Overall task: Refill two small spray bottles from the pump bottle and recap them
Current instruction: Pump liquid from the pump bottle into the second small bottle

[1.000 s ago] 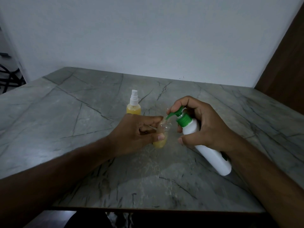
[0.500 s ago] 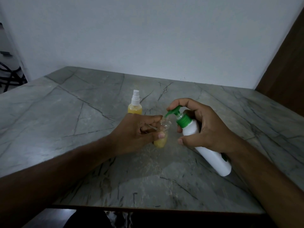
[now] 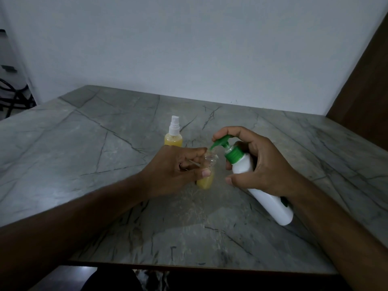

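At the middle of the worktop, the filling of the second spray bottle is judged to be in hand. An uncapped clear spray bottle, yellow liquid showing in its lower part, is grasped upright by the left hand, thumb on the near side and fingers curled round the far side. A thin pale stem is seen held among those same fingers; it is presumably the bottle's removed spray head with its dip tube, though the head itself is hidden. The white pump bottle is grasped by the right hand, tilted with its base toward the near right, the forefinger resting on the green pump head. The spout tip is placed at the open neck of the clear bottle; contact cannot be confirmed.

The level is judged well below full, so further presses are called for, with spout and neck kept aligned; after that, recapping is required.

Just beyond the left hand, a capped spray bottle filled with yellow liquid stands upright and is judged finished. It stands close behind the knuckles and could be knocked. A brown panel is noted at far right, dark chair legs at far left.
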